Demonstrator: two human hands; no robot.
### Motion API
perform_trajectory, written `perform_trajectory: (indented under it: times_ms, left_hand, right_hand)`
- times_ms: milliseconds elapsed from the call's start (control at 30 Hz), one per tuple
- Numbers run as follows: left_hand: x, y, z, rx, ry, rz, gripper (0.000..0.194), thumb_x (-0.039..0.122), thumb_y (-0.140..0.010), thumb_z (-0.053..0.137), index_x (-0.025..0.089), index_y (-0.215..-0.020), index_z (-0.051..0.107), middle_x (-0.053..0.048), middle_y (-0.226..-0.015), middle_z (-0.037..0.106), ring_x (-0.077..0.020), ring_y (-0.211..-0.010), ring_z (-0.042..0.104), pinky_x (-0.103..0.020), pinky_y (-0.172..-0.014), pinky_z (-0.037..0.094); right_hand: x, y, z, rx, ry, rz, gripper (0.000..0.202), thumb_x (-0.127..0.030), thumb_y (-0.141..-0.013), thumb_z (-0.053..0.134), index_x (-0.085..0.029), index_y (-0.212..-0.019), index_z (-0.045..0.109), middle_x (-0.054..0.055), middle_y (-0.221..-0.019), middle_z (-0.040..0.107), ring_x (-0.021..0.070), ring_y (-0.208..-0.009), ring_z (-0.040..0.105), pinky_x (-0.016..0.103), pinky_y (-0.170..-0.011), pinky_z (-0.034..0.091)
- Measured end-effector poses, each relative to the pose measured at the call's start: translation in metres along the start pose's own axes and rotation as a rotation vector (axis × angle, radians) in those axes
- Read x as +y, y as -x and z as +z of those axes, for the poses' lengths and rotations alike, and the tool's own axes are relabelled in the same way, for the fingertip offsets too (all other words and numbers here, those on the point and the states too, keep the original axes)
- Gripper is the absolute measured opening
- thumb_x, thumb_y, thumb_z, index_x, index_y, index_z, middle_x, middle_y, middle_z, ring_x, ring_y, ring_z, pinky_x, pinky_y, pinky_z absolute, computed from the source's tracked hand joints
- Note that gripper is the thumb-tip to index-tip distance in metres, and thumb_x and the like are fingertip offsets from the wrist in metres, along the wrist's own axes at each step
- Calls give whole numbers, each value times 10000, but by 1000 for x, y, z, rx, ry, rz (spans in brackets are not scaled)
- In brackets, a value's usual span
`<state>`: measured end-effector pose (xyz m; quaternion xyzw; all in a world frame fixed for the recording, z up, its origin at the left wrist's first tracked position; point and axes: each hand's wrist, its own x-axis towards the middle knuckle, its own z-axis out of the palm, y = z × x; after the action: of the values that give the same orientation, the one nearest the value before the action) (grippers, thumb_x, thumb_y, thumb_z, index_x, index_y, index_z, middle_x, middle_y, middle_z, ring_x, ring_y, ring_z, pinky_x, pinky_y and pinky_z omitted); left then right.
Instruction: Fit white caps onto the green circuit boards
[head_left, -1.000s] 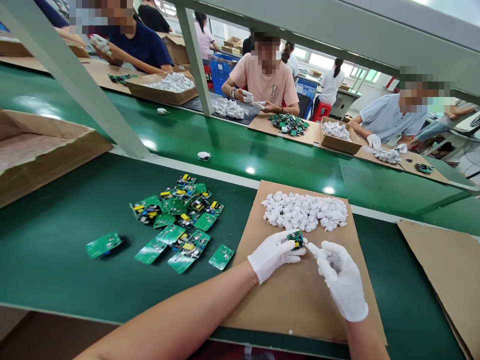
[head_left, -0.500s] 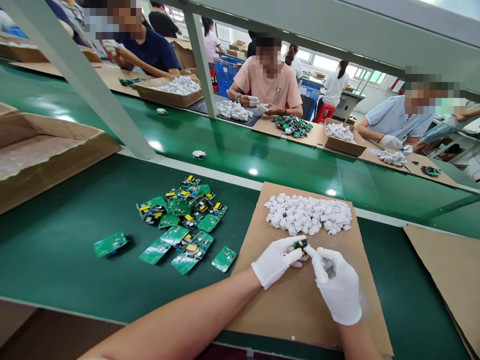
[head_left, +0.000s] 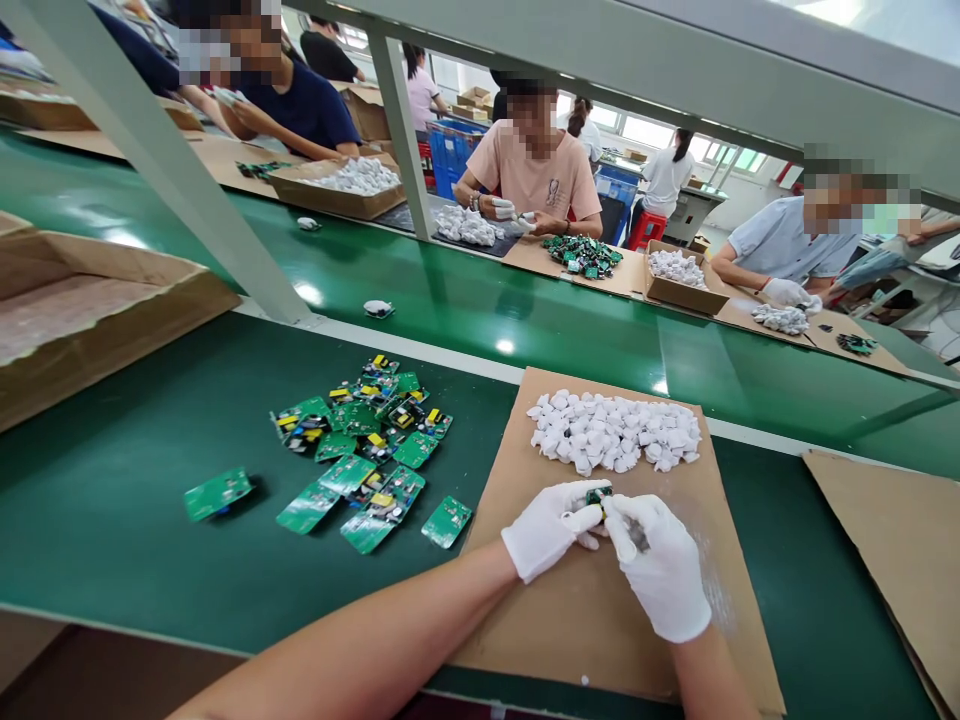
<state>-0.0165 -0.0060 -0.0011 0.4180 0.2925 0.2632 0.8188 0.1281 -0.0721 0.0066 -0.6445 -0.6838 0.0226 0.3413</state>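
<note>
Both my hands wear white gloves and meet above the brown cardboard sheet (head_left: 555, 620). Between the thumb and fingers of my left hand (head_left: 547, 525) is a small green circuit board (head_left: 598, 496), partly covered by the glove. My right hand (head_left: 664, 565) is closed in a pinch, its fingertips touching the board's right side. Whatever those fingertips hold, if anything, is hidden. Just beyond my hands lies a pile of small white plastic pieces (head_left: 611, 430) on the cardboard.
Left of the cardboard, a heap of circuit boards (head_left: 367, 420) with yellow parts covers the green bench. An open carton (head_left: 112, 330) stands at far left. Past a pale rail runs a green conveyor belt (head_left: 465, 310) carrying white pieces. Several co-workers sit across it. A slanted post (head_left: 172, 180) rises at left.
My right hand has shifted slightly left, its fingertips closing in on the board. A white piece on the belt has slid left. My left hand stays nearly in place.
</note>
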Motion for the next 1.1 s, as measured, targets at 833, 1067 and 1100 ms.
perform_trajectory:
  times_ms: [833,1067,1100]
  left_hand:
    - [-1,0,5,-134,-64,35,335,387,-707,628,122,-908,591,-54,-764,616,-98,-544,562,-180,-431,435]
    - [3,0,3,-173,-37,38,347,430,-716,619,130,-890,596,-44,-736,597,-106,-576,569,-171,-448,424]
    - [3,-1,3,-153,-47,54,333,424,-720,618,130,-874,598,-41,-734,594,-95,-558,553,-170,-443,417]
  right_hand:
    - [1,-1,9,-4,-308,-106,289,-163,-727,615,-251,-998,566,78,-1135,569,222,-1002,576,389,-795,510]
    - [0,-1,3,-46,-351,-36,248,-154,-730,607,-264,-952,619,69,-1188,532,223,-1009,581,369,-805,514]
    - [0,-1,3,-71,-367,-22,287,-168,-731,609,-263,-1002,613,75,-1216,520,233,-1039,566,374,-824,508]
